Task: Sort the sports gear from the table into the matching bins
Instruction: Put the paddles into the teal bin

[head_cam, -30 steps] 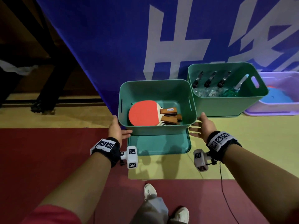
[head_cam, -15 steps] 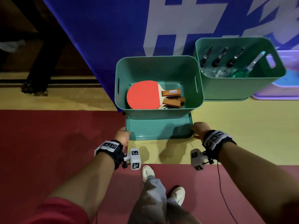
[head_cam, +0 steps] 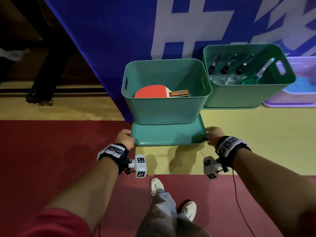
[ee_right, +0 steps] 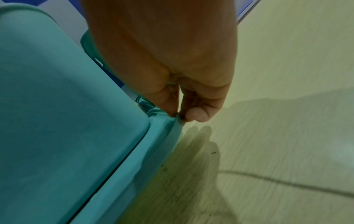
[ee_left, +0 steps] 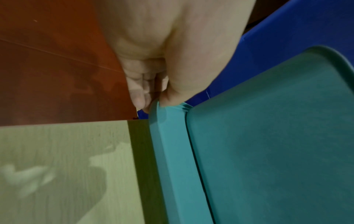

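Note:
A teal bin [head_cam: 164, 110] stands on the floor with a red table tennis paddle [head_cam: 150, 92] and wooden handles inside. Under it lies a flat teal tray or lid [head_cam: 167, 134] that sticks out toward me. My left hand [head_cam: 125, 138] pinches the tray's left rim [ee_left: 159, 109], thumb on top. My right hand [head_cam: 213, 134] pinches the right rim [ee_right: 176, 119] the same way. A second green bin [head_cam: 248, 93] to the right holds several dark-handled clear rackets and a green one.
A blue banner wall [head_cam: 119, 40] rises right behind the bins. A purple bin [head_cam: 299, 93] sits at the far right. The floor is red on the left and yellow under the bins. My legs and white shoes [head_cam: 156, 185] are below, with a cable [head_cam: 239, 202] trailing.
Both hands dropped from the sides of the teal bin to the tray under it and now pinch its side rims. The camera came lower and closer.

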